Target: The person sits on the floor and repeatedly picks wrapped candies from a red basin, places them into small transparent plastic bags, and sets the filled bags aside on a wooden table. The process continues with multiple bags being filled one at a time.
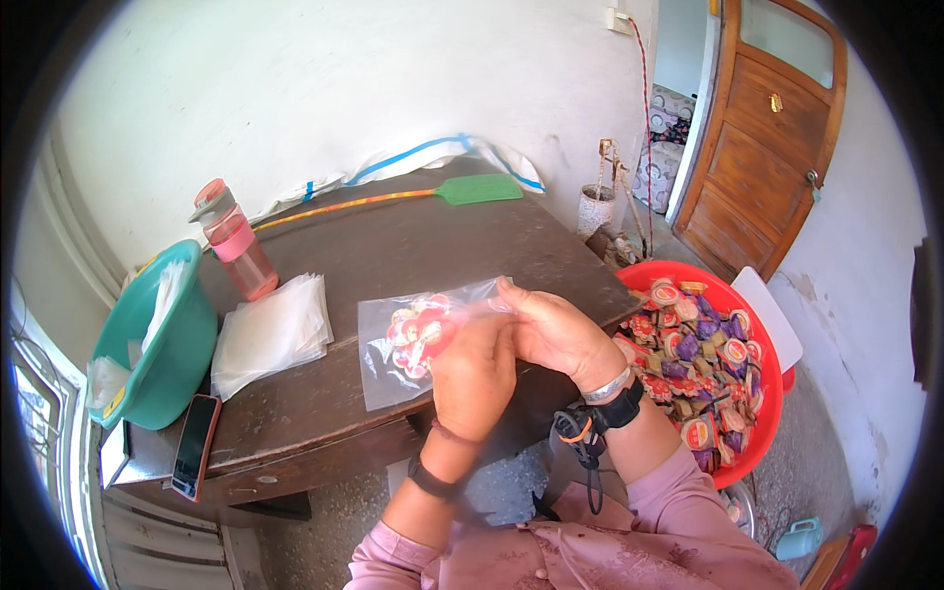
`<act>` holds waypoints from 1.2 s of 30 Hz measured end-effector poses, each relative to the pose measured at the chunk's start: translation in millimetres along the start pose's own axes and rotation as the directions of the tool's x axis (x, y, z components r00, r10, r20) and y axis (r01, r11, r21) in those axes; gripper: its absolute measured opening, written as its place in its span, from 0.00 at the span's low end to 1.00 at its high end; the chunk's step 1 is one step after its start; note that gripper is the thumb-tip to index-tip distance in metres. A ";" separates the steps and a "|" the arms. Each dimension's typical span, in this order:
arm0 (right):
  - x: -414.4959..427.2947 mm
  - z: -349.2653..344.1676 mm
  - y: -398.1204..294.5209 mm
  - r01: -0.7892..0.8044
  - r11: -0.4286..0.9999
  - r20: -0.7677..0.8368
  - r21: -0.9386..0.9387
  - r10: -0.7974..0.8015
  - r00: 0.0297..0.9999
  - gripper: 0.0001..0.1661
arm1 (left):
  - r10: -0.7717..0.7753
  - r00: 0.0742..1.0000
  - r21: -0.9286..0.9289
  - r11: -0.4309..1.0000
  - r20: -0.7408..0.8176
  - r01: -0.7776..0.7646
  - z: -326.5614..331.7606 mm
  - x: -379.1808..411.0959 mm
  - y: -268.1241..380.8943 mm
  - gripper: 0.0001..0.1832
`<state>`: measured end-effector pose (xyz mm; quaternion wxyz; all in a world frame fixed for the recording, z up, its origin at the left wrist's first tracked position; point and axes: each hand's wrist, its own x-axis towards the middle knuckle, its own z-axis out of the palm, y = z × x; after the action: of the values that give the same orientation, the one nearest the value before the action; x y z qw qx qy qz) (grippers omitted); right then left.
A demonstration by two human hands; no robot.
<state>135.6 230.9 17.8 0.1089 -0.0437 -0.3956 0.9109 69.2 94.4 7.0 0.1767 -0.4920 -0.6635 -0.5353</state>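
Observation:
Over the front of the dark wooden table [354, 240], a clear plastic bag [380, 394] spreads out to the left of my hands. Inside it shows a red flower-shaped printed piece [424, 335] with round and pale parts. My left hand [476, 369] grips the bag's right side, its fingers partly hidden behind the hand. My right hand [560, 332] holds the same edge, with the thumb on top near the upper corner. To the left lies a stack of clear plastic bags [269, 335].
A teal basin [166, 369] with more bags, a pink water bottle [240, 251] and a phone [196, 446] stand at left. A green fly swatter [479, 189] lies at the back. At right, a red basin [771, 413] holds many small wrapped packets [689, 346].

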 end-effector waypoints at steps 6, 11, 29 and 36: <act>6.0 19.7 2.7 -0.015 0.999 0.016 0.038 0.015 1.000 0.19 | -0.048 0.999 -0.039 0.998 -0.008 0.048 -3.9 -1.2 1.2 0.06; -1.3 11.2 -1.7 0.008 0.985 -0.006 -0.173 -0.009 1.000 0.22 | -0.066 0.998 -0.087 0.994 -0.022 0.064 -5.0 0.2 1.4 0.05; 14.9 16.0 6.3 -0.021 1.000 0.041 0.001 0.021 0.999 0.32 | -0.153 0.987 -0.169 0.973 0.056 0.161 -9.9 0.4 3.6 0.06; 22.1 7.4 10.5 -0.020 0.999 0.014 0.024 0.020 1.000 0.26 | -0.198 0.974 -0.167 0.962 0.110 0.215 -9.1 2.0 3.0 0.07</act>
<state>111.2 223.8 15.4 0.0976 -0.0401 -0.3847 0.9170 68.2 87.2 13.4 0.0444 -0.4579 -0.6683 -0.5846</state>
